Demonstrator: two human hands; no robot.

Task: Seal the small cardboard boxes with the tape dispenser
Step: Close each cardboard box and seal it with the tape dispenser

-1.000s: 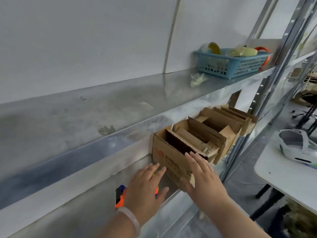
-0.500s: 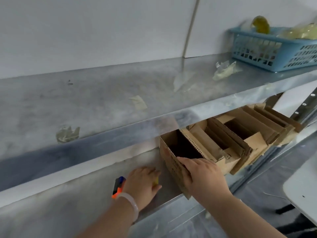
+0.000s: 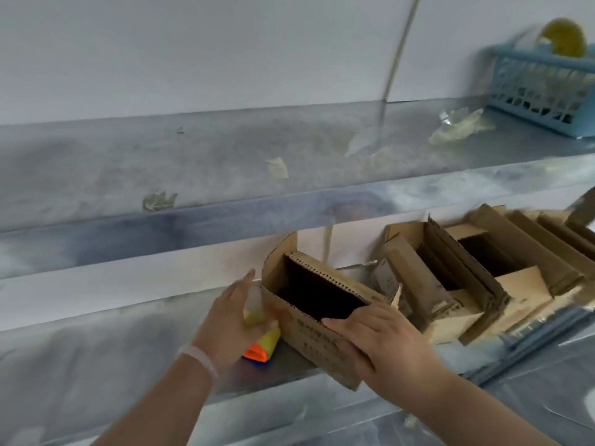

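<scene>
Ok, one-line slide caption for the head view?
Right-hand grip on an open cardboard box, left-hand grip on the tape dispenser beside it, on the lower shelf.

A person's right hand [image 3: 386,342] grips the near wall of an open cardboard box [image 3: 309,336] on the lower metal shelf [image 3: 96,365], while the left hand [image 3: 235,320] holds an orange-and-yellow tape dispenser [image 3: 261,347] just beside it; more open boxes [image 3: 483,278] stand to the right.

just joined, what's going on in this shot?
A person works at the lower shelf. The right hand grips the near wall of an open cardboard box, not yet taped. The left hand holds the tape dispenser just left of it. More open boxes sit to the right.
</scene>
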